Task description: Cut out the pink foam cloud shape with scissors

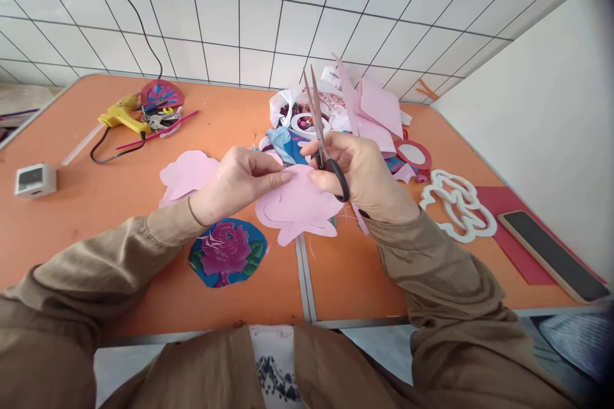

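Note:
My left hand (240, 180) pinches the upper edge of a pink paper cut-out (297, 208) held just above the orange table (96, 204). My right hand (359, 172) is closed round black-handled scissors (320, 134), whose blades point up and away, nearly together, and it also touches the pink paper. Under my left wrist lies another pink cut shape (187, 176). Near my left forearm rests a flower-printed piece (225, 252) with a purple bloom on blue.
A white foam outline (455, 204), red sheet (508, 230) and dark phone-like slab (551, 255) lie right. Pink sheets (378, 108), a plastic bag (297, 112) and scraps sit behind my hands. A yellow glue gun (119, 115), round fan piece (162, 94) and white box (36, 179) lie left.

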The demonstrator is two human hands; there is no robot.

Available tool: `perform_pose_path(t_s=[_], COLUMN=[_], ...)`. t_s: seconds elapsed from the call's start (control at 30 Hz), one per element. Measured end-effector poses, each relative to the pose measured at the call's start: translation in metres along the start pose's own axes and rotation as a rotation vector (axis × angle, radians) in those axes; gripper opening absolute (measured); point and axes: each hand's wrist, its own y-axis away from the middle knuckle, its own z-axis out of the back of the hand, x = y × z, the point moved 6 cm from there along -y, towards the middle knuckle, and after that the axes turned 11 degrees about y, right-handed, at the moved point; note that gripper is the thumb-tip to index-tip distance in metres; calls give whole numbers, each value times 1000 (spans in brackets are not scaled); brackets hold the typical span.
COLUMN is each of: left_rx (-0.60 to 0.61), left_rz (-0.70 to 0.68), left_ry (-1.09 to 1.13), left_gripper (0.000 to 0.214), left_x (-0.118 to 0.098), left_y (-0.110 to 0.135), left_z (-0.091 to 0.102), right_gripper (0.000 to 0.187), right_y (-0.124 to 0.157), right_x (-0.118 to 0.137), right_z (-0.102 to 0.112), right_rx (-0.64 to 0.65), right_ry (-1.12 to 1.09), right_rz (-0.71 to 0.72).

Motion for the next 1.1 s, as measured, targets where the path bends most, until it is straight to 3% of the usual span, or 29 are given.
perform_pose_path(t_s=[0.77,1.1], left_rx=[35,124], left_rz=[36,1], left_ry=[-4,-68], left_gripper=[26,26], left_x=[-4,-6], left_y=[-1,-1], left_z=[-1,-3], right_gripper=[25,23], right_y=[0,2], right_x=[-2,3], right_z=[-1,-4], right_rx=[2,23], right_ry=[39,33], right_rz=[6,11])
